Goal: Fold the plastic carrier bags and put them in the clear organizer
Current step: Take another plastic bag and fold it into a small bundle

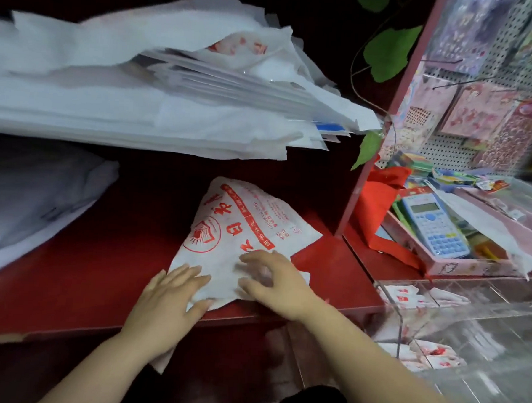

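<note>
Fingers [193, 273] of the left hand [173, 301] lie straight and slightly apart, flat on the near-left corner of the carrier bag [242, 218]. The palm is down and the forearm comes up from the lower left. The right hand [273, 281] sits on the bag's near edge just beside the left hand. Its fingers are arched and spread with the tips on the plastic, but motion blur hides whether they nip a fold or only press.

The bag is thin white plastic printed in red with characters, a round book emblem and a red band. It is laid out in a rough triangle whose point faces away from the person. It lies on the red shelf [85, 269], and a strip of it hangs over the shelf's front edge below the left wrist. Its near edge is covered by both hands.

Right of the bag stands the clear organizer [468, 319], its walls blurred, with small folded white-and-red packets [407, 296] inside. Beyond the bag on the right, a blue calculator [433, 225] lies in a pink box. Above and behind the bag, a thick stack of white bags [140, 102] overhangs, cut off at the left edge.
</note>
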Demonstrator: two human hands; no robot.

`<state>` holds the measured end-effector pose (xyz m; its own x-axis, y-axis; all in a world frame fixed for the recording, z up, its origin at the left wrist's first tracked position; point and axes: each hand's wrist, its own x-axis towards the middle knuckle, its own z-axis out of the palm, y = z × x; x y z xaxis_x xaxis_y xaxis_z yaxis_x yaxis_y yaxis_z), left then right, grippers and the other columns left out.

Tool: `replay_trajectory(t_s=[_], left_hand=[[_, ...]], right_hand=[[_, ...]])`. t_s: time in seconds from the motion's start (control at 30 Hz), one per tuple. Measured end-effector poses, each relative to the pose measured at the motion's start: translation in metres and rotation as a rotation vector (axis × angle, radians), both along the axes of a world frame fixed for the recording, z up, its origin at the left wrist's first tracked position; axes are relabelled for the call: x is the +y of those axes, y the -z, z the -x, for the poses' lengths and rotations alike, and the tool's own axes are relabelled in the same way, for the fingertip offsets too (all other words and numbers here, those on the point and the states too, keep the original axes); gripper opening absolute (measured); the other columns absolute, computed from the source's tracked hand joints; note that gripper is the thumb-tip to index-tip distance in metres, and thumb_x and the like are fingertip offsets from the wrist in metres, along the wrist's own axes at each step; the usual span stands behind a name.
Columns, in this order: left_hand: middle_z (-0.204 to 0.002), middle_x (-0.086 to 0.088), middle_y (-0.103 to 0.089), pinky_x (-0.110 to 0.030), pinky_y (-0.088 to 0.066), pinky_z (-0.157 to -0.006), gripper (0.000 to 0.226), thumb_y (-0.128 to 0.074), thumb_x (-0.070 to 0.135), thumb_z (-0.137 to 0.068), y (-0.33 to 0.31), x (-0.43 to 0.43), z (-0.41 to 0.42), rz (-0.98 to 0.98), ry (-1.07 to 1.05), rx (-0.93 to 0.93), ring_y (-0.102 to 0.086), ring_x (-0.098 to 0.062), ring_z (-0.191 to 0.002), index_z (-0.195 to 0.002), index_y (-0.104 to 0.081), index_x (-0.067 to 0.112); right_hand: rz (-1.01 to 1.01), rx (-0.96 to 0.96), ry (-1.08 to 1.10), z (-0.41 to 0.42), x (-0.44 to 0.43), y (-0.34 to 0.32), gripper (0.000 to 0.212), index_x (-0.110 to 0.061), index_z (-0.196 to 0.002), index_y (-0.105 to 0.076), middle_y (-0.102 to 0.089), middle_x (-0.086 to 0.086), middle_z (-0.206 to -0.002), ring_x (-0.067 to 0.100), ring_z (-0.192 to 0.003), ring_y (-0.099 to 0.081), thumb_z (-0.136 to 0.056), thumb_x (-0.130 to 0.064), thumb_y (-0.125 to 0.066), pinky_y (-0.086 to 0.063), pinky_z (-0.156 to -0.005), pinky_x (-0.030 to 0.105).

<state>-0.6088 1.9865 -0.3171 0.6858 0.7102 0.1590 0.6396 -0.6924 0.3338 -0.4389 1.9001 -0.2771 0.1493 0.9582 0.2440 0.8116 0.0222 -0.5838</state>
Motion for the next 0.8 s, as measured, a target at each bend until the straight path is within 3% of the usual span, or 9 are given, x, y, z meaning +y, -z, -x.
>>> replay_trajectory(t_s=[0.07, 0.17, 0.23, 0.3, 0.37, 0.57, 0.63, 0.73, 0.8], left_hand=[[-0.153, 0.015, -0.014, -0.024, 0.003, -0.111, 0.093, 0.005, 0.065, -0.059, -0.004, 0.002, -0.001, 0.017, 0.017, 0.055, -0.005, -0.002, -0.141, -0.142, -0.026, 0.037], [-0.153, 0.015, -0.012, -0.022, 0.004, -0.111, 0.058, -0.010, 0.050, -0.087, -0.008, 0.014, 0.001, 0.008, 0.046, 0.097, -0.004, -0.001, -0.141, -0.142, -0.026, 0.039], [-0.153, 0.015, -0.011, -0.022, 0.004, -0.111, 0.040, -0.024, 0.036, -0.101, -0.011, 0.023, 0.006, 0.016, 0.060, 0.119, -0.003, -0.001, -0.141, -0.141, -0.026, 0.039], [-0.153, 0.014, -0.012, -0.022, 0.003, -0.111, 0.042, -0.032, 0.027, -0.101, -0.011, 0.033, 0.013, 0.043, 0.047, 0.091, -0.004, -0.002, -0.141, -0.141, -0.028, 0.038], [-0.153, 0.012, -0.015, -0.021, 0.001, -0.110, 0.044, -0.037, 0.024, -0.099, -0.009, 0.043, 0.020, 0.050, 0.039, 0.051, -0.007, -0.004, -0.141, -0.141, -0.028, 0.034], [-0.142, 0.000, -0.041, -0.016, -0.007, -0.108, 0.041, -0.051, -0.002, -0.090, -0.006, 0.069, 0.031, 0.200, 0.097, -0.175, -0.026, -0.005, -0.133, -0.123, -0.055, 0.022], [-0.140, -0.003, -0.044, -0.017, -0.006, -0.109, 0.049, -0.051, -0.012, -0.084, -0.009, 0.073, 0.032, 0.248, 0.103, -0.185, -0.026, -0.009, -0.135, -0.116, -0.059, 0.024], [-0.143, 0.003, -0.038, -0.027, 0.004, -0.112, 0.055, -0.053, -0.011, -0.080, -0.020, 0.078, 0.035, 0.337, 0.087, -0.104, -0.018, -0.004, -0.137, -0.116, -0.056, 0.030], [-0.142, 0.006, -0.038, -0.025, 0.007, -0.110, 0.052, -0.059, 0.004, -0.073, -0.031, 0.074, 0.036, 0.346, 0.084, -0.156, -0.016, 0.005, -0.130, -0.111, -0.052, 0.040]], right_hand=[[-0.038, -0.088, 0.098, -0.027, -0.008, -0.005, 0.062, -0.013, -0.118, -0.061, -0.062, -0.002, -0.120, 0.013, -0.110, -0.052, -0.072, -0.052, -0.045, -0.031, -0.096, 0.021], [-0.026, -0.243, 0.223, -0.067, -0.018, -0.007, 0.038, -0.010, -0.122, -0.058, -0.059, 0.003, -0.126, 0.021, -0.119, -0.050, -0.084, -0.016, -0.059, -0.026, -0.104, 0.026], [0.032, -0.292, 0.219, -0.082, -0.022, -0.002, 0.041, -0.011, -0.123, -0.057, -0.055, 0.004, -0.130, 0.022, -0.123, -0.048, -0.083, -0.019, -0.062, -0.025, -0.110, 0.038], [0.033, -0.263, 0.209, -0.080, -0.023, -0.001, 0.046, -0.011, -0.118, -0.061, -0.055, 0.004, -0.129, 0.020, -0.123, -0.048, -0.077, -0.032, -0.058, -0.026, -0.110, 0.039], [-0.030, -0.243, 0.150, -0.066, -0.025, 0.000, 0.043, -0.012, -0.106, -0.068, -0.061, 0.007, -0.122, 0.015, -0.118, -0.051, -0.073, -0.037, -0.056, -0.028, -0.106, 0.028], [-0.098, -0.419, -0.046, -0.046, -0.016, 0.015, 0.036, -0.010, -0.101, -0.068, -0.069, 0.005, -0.104, 0.018, -0.097, -0.060, -0.081, -0.031, -0.046, -0.044, -0.090, 0.027], [-0.057, -0.454, 0.031, -0.052, -0.010, 0.014, 0.039, -0.010, -0.112, -0.064, -0.063, 0.008, -0.119, 0.021, -0.112, -0.057, -0.082, -0.030, -0.049, -0.035, -0.100, 0.033], [0.149, -0.402, 0.094, -0.069, -0.004, 0.014, 0.043, -0.017, -0.131, -0.049, -0.043, -0.002, -0.141, 0.012, -0.132, -0.036, -0.091, -0.031, -0.054, -0.010, -0.112, 0.026], [0.192, -0.366, 0.126, -0.073, -0.002, 0.018, 0.038, -0.017, -0.128, -0.053, -0.045, -0.004, -0.140, 0.011, -0.130, -0.038, -0.091, -0.027, -0.055, -0.016, -0.109, 0.022]])
